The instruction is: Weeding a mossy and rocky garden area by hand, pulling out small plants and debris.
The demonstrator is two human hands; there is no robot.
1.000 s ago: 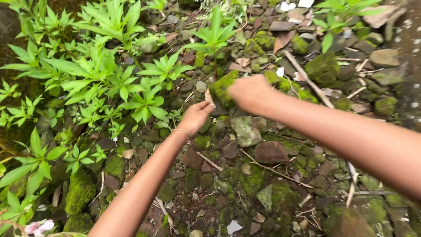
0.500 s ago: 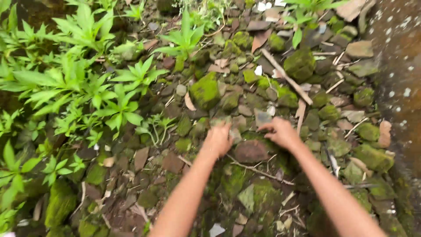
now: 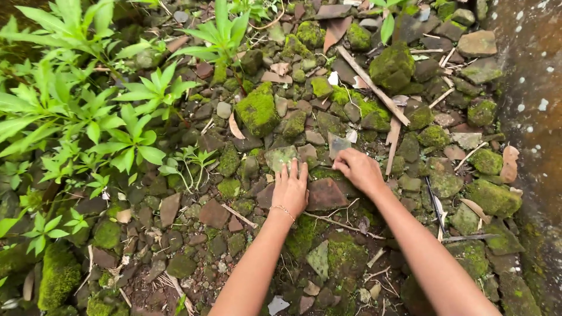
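My left hand [image 3: 290,190] lies flat, fingers together, on the left edge of a reddish-brown flat stone [image 3: 326,195], its fingertips reaching a pale green-grey stone [image 3: 279,157] just beyond. A thin bracelet circles that wrist. My right hand [image 3: 358,169] is curled over the ground at the brown stone's far right corner, fingertips pressed down near a small grey shard [image 3: 338,143]. Whether it grips anything is hidden under the fingers. Both forearms reach in from the bottom edge.
Mossy stones cover the ground, the largest a green clump [image 3: 257,110] and another [image 3: 393,63] further back. Leafy green plants [image 3: 93,117] crowd the left side. A long stick [image 3: 373,85] lies diagonally. A damp concrete wall [image 3: 533,105] runs along the right.
Both hands came down from the mossy clump at the back to the brown flat stone nearer me. The camera has tilted closer to the ground.
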